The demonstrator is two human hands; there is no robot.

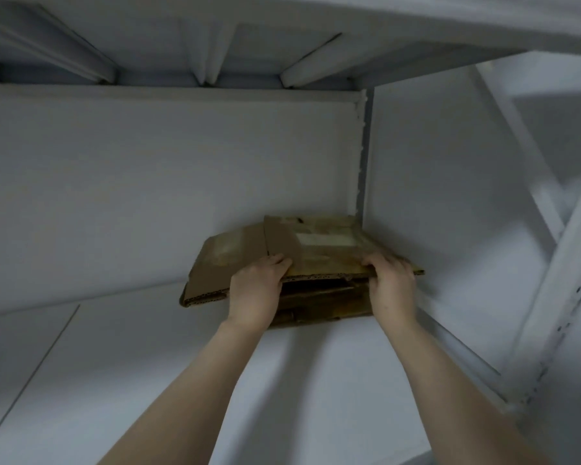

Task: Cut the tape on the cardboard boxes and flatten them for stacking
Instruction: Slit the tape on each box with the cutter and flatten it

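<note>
Cardboard fills the back right corner of a white metal shelf (131, 364), where a flattened brown corrugated box (316, 250) is held just above a low pile of folded brown cardboard (322, 308). Its near edge is gripped by the left hand (255, 286) and the right hand (391, 283), the fingers of each curled over the top face. The box's long axis runs left to right, across both forearms. It lies straight ahead of the hands, neither plainly nearer. Lowering it square onto the pile is judged the step in hand.
</note>
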